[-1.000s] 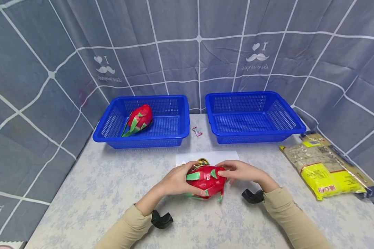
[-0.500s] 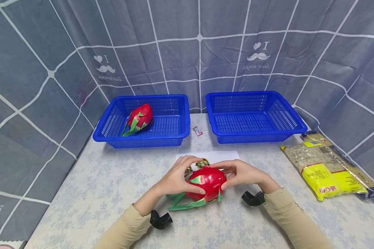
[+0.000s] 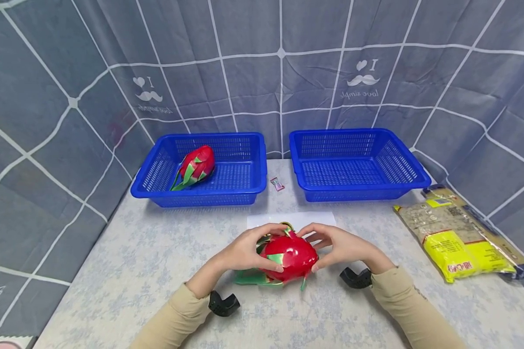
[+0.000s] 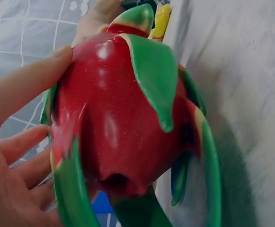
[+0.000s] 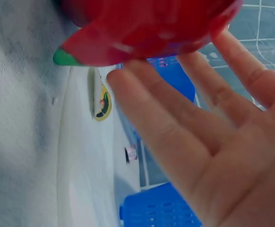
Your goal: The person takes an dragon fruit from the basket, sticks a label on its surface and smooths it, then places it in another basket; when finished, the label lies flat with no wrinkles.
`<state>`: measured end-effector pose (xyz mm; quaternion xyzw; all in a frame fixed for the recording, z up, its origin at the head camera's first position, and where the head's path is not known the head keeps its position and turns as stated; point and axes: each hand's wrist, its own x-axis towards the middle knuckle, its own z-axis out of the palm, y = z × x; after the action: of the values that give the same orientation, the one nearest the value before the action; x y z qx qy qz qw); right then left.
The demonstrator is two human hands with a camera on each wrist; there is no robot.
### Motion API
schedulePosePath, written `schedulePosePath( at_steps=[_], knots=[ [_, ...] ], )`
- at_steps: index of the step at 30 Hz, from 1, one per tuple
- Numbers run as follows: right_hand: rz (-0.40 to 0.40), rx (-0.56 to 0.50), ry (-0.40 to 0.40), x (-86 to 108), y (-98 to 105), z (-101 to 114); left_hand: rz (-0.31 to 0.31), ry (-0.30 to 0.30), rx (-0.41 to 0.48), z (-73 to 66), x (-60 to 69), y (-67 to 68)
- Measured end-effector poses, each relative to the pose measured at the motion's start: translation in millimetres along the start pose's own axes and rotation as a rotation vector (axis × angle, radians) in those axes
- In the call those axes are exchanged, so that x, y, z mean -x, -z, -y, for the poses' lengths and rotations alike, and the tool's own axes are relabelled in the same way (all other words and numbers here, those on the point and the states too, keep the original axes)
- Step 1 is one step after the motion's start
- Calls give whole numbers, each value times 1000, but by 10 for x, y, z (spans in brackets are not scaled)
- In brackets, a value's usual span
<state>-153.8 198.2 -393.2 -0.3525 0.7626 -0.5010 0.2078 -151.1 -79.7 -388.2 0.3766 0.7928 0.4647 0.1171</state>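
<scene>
A red dragon fruit with green-tipped scales (image 3: 293, 254) lies on its side over the table between both hands. The left hand (image 3: 246, 251) grips its left, leafy end, thumb in front and fingers behind. At the rounder right end, the right hand (image 3: 345, 247) holds it between thumb and fingertips. The left wrist view shows the fruit (image 4: 113, 113) from its end with a small dark hollow, the left hand (image 4: 21, 127) against its side. Seen from the right wrist, the fingertips of the right hand (image 5: 213, 127) touch the fruit (image 5: 151, 28).
Another dragon fruit (image 3: 199, 165) lies in the left blue basket (image 3: 240, 198). The right blue basket (image 3: 358, 194) stands beside it, with a small wrapper (image 3: 277, 184) between them. Behind the hands is a white sheet (image 3: 316, 218); packaged bags (image 3: 458, 242) lie at the right.
The held fruit has been turned between the hands, bringing a smooth red side up and shifting its green leaves. The right thumb has moved from its top to its front right edge.
</scene>
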Motion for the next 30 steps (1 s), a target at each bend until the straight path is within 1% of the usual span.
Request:
schedulePosePath(
  at_steps=[3,5,7,9,12,16,19,22,25,30],
  knots=[
    [17,-9,10,6,30,-9,37,-1,40,28,4,35],
    [9,-47,14,2,55,-39,52,-4,54,54,10,68],
    [-17,-83,12,-11,83,-84,59,9,56,82,17,108],
    [-62,-95,-1,-26,108,-143,58,22,72,118,25,157],
    [-120,-111,-25,-46,141,-225,23,37,99,184,44,250],
    [-168,-129,-60,-95,179,-287,-61,55,180,268,64,377],
    [-196,-135,-76,-192,195,-297,-134,94,245,317,76,444],
    [-220,-159,-84,-323,186,-295,-188,136,288,379,84,462],
    [-247,-181,-99,-437,155,-298,-199,173,311,453,76,439],
    [-268,-157,-114,-532,105,-388,-159,218,312,574,43,392]
  ],
)
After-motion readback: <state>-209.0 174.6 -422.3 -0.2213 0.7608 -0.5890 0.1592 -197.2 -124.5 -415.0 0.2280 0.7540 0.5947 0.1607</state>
